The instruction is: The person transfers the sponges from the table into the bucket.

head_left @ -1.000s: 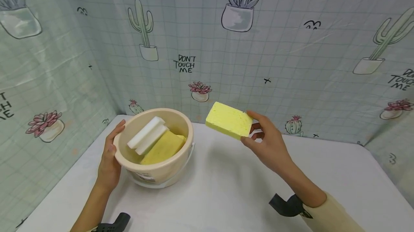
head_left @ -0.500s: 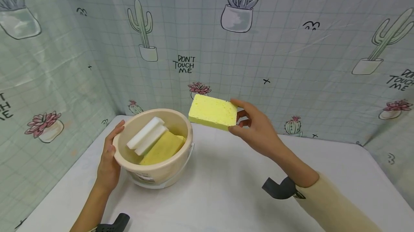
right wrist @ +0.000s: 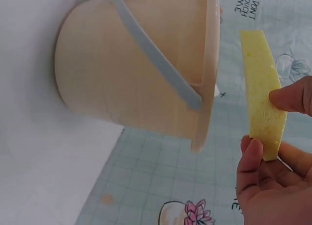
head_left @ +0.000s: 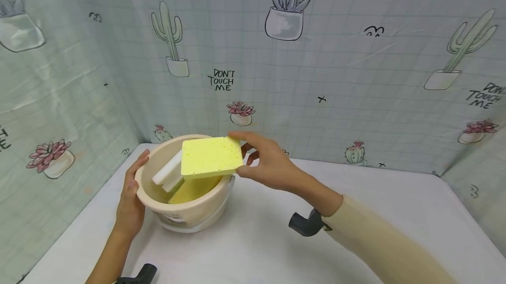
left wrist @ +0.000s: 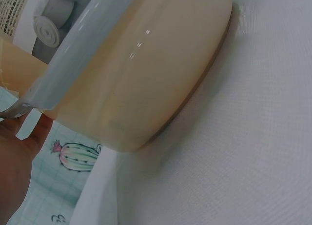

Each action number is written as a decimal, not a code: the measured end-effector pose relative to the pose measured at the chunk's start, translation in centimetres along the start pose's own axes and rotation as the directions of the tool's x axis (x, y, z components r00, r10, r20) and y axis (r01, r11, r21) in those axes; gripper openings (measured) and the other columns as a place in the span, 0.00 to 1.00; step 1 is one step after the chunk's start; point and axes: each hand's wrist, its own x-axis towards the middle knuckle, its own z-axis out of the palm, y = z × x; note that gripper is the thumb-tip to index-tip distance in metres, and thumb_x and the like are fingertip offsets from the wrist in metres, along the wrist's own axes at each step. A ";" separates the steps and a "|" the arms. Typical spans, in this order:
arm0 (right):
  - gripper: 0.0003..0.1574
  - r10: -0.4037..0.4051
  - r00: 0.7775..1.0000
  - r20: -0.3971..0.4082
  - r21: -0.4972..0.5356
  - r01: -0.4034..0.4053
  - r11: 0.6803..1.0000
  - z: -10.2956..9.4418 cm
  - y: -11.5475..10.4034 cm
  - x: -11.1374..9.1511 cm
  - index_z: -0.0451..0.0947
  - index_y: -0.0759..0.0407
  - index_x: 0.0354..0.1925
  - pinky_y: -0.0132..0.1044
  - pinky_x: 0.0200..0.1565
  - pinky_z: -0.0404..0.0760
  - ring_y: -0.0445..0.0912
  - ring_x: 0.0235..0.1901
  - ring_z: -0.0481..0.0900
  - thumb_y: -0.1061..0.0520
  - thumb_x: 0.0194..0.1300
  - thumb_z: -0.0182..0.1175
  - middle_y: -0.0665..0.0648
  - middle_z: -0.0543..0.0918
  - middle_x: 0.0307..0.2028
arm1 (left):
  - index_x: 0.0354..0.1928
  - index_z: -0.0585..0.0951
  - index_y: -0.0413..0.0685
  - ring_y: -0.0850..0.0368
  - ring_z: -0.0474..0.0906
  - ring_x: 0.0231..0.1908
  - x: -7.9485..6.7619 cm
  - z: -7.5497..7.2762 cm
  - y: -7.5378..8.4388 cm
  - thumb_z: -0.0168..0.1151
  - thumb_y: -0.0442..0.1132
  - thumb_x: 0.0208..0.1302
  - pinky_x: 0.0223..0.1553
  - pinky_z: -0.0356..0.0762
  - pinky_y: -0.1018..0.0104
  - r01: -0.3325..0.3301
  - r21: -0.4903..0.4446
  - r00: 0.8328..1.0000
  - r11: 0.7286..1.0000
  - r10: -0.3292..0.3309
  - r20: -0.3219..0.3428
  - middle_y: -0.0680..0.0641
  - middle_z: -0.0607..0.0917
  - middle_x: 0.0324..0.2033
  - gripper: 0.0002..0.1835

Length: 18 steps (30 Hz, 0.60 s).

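A cream bucket with a pale handle stands on the white table. My left hand holds its left side just below the rim, fingers round the outside. In the left wrist view the hand is partly cut off at the frame edge. My right hand pinches a bright yellow sponge at one end, thumb and fingers on opposite edges. The sponge is above the bucket's opening, clear of the rim in the right wrist view. Inside the bucket lie white blocks and a darker yellow sponge, partly hidden.
A white tabletop extends in front of and right of the bucket. A cactus-printed cloth encloses the table at the back and both sides. Black devices are worn on both wrists.
My right hand has carried the yellow sponge leftward, from right of the bucket to over its opening, levelling it a little. The left hand and bucket stay in place.
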 end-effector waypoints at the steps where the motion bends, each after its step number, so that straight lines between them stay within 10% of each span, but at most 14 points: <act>1: 0.42 -0.003 1.000 0.017 0.003 0.003 1.000 0.3 0.0 0.3 0.68 0.50 0.65 0.36 0.40 0.80 0.40 0.41 0.75 0.64 0.52 0.65 0.44 0.75 0.53 | 0.71 0.57 0.43 0.52 0.42 0.71 0.0 0.0 0.0 0.37 0.52 0.72 0.65 0.51 0.70 0.008 0.005 1.000 1.000 -0.008 -0.008 0.50 0.50 0.73 0.31; 9: 0.43 -0.006 0.981 0.194 -0.026 0.012 1.000 1.5 -0.8 2.7 0.67 0.56 0.66 0.34 0.42 0.80 0.42 0.40 0.76 0.68 0.50 0.62 0.48 0.76 0.51 | 0.71 0.57 0.43 0.53 0.41 0.72 -0.1 -0.1 0.0 0.38 0.53 0.71 0.69 0.38 0.53 0.036 -0.005 0.999 0.999 -0.036 -0.026 0.52 0.51 0.73 0.32; 18: 0.44 0.032 0.954 0.297 -0.133 0.008 0.991 2.3 -0.8 4.1 0.67 0.49 0.66 0.30 0.39 0.77 0.44 0.39 0.75 0.68 0.51 0.62 0.49 0.77 0.40 | 0.71 0.57 0.42 0.53 0.40 0.72 0.0 0.0 0.3 0.37 0.52 0.72 0.69 0.39 0.55 0.019 -0.028 1.000 0.999 -0.019 -0.006 0.50 0.50 0.73 0.31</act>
